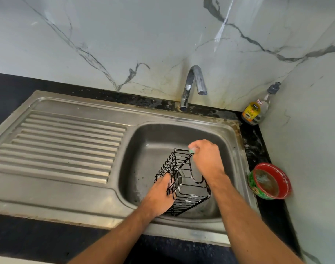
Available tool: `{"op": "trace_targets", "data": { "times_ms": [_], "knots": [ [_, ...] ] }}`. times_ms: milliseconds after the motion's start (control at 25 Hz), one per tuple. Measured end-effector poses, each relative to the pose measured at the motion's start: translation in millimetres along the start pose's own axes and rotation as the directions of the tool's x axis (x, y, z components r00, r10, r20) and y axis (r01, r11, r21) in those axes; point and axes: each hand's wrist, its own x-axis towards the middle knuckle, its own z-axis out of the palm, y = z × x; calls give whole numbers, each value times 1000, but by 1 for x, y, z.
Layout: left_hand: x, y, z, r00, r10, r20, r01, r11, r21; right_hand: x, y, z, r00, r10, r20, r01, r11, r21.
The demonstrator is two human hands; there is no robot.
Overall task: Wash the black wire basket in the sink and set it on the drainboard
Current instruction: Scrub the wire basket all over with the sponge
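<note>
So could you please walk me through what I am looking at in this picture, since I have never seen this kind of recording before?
There is no machine here: a person wears a camera on the head, so the single picture looks forward and down at their own two bare arms. They stand at a steel sink with a ribbed drainboard to its left and a tap behind. The left hand grips a black wire basket, flecked with suds, held tilted over the basin. The right hand pinches something small and green, probably a scrubber, against the basket's top edge. On the dark counter at right sit a soap bottle in the corner and a red and green bowl. No water is running.
</note>
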Motion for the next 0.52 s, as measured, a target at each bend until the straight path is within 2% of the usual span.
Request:
{"op": "trace_targets", "data": {
  "times_ms": [80,240,320,400,440,520],
  "knots": [
    [1,-1,0,1000,3,-8,-3,1000,-9,1,0,-5,1000,7,0,-7,998,57],
    [-1,-1,0,1000,-22,-8,21,999,-38,12,-30,-1,972,-106,211,74,985,155],
    [-2,-1,-1,1000,-15,-7,15,999,-36,27,-29,-4,953,-52,297,27,996,90],
    [-2,-2,-1,1000,19,4,-19,1000,-19,39,-20,-13,938,78,337,-59,996,-66],
    [-2,-3,-2,999,33,7,-33,999,-17,43,-18,-17,934,118,337,-98,992,-77],
    [-2,-2,-3,999,52,-3,-52,996,-70,39,-25,-19,935,65,348,-90,994,56]
  ]
}}
